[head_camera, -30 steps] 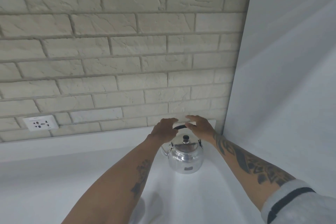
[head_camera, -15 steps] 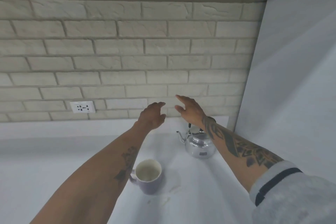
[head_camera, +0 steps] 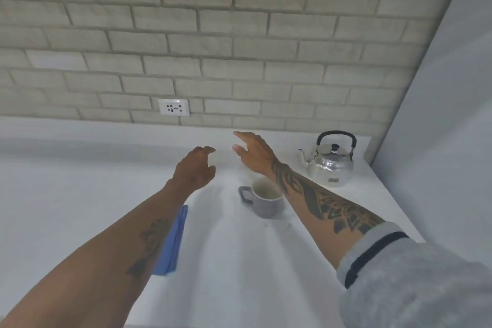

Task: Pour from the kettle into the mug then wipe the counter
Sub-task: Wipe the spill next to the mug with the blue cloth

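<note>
Kettle (head_camera: 331, 162) sat upright at the back right corner of the counter (head_camera: 80, 181), spout pointing left, small label on its body too blurred to read. Mug (head_camera: 265, 200) stood nearer you, left of the kettle, handle left, partly behind your right forearm. Your left hand (head_camera: 195, 168) and right hand (head_camera: 253, 150) hovered over the counter, fingers loose, gripping nothing. Blue cloth (head_camera: 173, 242) lay beside your left forearm. Wall socket (head_camera: 173, 107) markings illegible
</note>
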Motion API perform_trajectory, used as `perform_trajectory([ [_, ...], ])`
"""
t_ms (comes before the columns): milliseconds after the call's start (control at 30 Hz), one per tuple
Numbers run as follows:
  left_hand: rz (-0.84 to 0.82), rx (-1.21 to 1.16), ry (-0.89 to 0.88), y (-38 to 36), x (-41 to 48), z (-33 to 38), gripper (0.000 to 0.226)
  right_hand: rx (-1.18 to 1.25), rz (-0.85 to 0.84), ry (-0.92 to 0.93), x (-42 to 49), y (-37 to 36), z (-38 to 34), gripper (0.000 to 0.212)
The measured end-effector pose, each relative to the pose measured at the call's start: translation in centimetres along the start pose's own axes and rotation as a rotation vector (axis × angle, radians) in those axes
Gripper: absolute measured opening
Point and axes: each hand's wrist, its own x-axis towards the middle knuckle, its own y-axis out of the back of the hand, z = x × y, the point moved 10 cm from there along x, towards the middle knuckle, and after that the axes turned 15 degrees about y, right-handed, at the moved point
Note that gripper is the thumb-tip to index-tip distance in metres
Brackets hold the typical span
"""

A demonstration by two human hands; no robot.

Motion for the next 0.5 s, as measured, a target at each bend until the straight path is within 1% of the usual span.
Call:
perform_trajectory([
  [133,-0.082,0.019,0.181,-1.9,-2.6,-10.1,0.05,0.051,-0.09,0.021,-0.1,-7.7,-4.7,0.043],
  [233,-0.126,0.051,0.321,-3.6,-4.7,-15.9,0.046,0.1,-0.171,-0.01,-0.6,-13.3,-6.6,0.035],
  [333,-0.163,0.128,0.431,-5.3,-6.5,-19.3,0.038,0.152,-0.327,-0.072,-1.8,-18.6,-7.7,0.033],
  [433,-0.196,0.153,0.494,-6.8,-7.5,-21.0,0.037,0.141,-0.446,-0.122,-2.8,-22.4,-7.9,0.019],
  [467,-0.198,0.155,0.506,-7.2,-7.7,-21.3,0.038,0.124,-0.465,-0.129,-3.0,-23.3,-7.9,0.023],
  [500,-0.196,0.155,0.518,-7.4,-7.8,-21.5,0.04,0.105,-0.477,-0.136,-3.1,-24.1,-7.9,0.034],
])
